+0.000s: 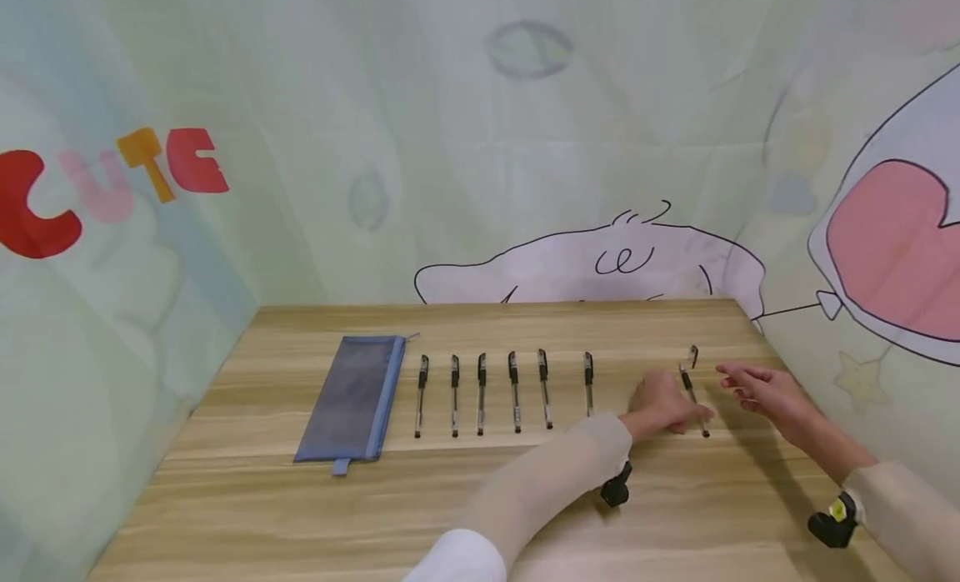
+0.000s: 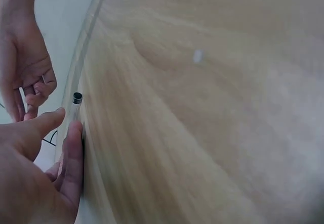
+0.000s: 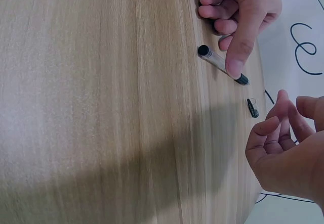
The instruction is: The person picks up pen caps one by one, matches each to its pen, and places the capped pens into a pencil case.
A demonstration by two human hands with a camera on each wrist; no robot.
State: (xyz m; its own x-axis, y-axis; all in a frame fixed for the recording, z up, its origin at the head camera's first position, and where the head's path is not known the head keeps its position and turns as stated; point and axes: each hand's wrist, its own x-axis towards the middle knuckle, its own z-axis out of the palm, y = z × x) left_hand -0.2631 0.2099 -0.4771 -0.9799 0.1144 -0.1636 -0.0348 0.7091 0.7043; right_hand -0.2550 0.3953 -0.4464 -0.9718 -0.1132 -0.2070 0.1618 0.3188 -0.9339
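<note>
An uncapped pen (image 1: 697,405) with a clear barrel and black grip lies on the table's right part. Its black cap (image 1: 693,357) lies separately, just beyond the tip. My left hand (image 1: 663,403) is at the pen, its thumb stretched across the barrel in the head view. In the left wrist view that thumb stands apart from the fingers (image 2: 74,158), with the pen's black end (image 2: 77,98) showing past them. To the right of the pen, my right hand (image 1: 772,398) hovers with loosely bent fingers and holds nothing; in the right wrist view the cap (image 3: 252,108) lies near its fingertips.
Several capped black pens (image 1: 482,394) lie in a row left of my hands. A blue mesh zip pouch (image 1: 348,398) is at the row's left end. The wooden table (image 1: 337,524) meets a printed cloth backdrop (image 1: 315,190) at its back and sides.
</note>
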